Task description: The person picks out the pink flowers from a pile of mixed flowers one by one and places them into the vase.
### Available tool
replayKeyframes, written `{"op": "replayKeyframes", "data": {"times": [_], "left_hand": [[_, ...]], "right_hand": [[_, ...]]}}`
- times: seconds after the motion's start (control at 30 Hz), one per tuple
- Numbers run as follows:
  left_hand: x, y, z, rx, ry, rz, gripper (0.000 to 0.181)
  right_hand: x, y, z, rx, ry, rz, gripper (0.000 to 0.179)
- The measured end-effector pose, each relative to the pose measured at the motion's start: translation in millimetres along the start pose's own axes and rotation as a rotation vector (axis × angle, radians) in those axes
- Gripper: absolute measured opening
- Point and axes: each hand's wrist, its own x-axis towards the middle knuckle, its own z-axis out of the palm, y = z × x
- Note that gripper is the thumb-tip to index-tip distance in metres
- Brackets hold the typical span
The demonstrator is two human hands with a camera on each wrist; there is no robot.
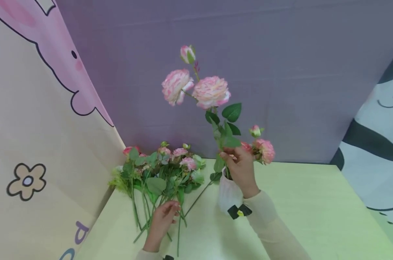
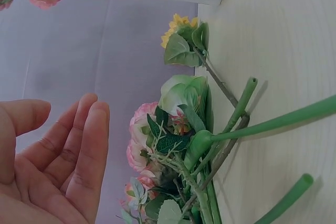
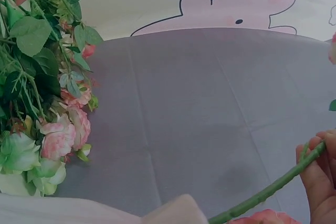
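My right hand (image 1: pixel 242 169) pinches the green stem (image 3: pixel 273 187) of a tall artificial flower with pale pink blooms (image 1: pixel 210 92), a bud and dark leaves. This stem slants down to the mouth of a white ribbed vase (image 1: pixel 229 196), where its lower end is hidden. Coral-pink flowers (image 1: pixel 264 151) show beside the vase, partly behind the right hand. My left hand (image 1: pixel 163 220) hovers above the stems of a pile of loose flowers (image 1: pixel 170 180). In the left wrist view, the left hand (image 2: pixel 58 161) has relaxed fingers and nothing in its palm.
The pale table (image 1: pixel 300 202) meets a grey-purple backdrop (image 1: pixel 297 90). A yellow flower (image 2: pixel 178 30) on a brown stem lies between the pile and the vase. Cartoon-printed panels stand at left (image 1: pixel 37 119) and right (image 1: pixel 372 144).
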Motion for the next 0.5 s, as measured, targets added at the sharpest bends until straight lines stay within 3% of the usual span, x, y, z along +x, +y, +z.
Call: {"op": "replayKeyframes", "data": {"times": [0.2,0.5], "left_hand": [[0.2,1.1,1.9,0.026,0.014,0.002,0.032],[2.0,-2.6,4.7,0.028,0.026,0.015,0.028]], "right_hand": [[-5.5,1,-6,-0.124,-0.055,0.011,0.015],[-8.7,6,-17,-0.129,-0.136,0.057,0.015]]}}
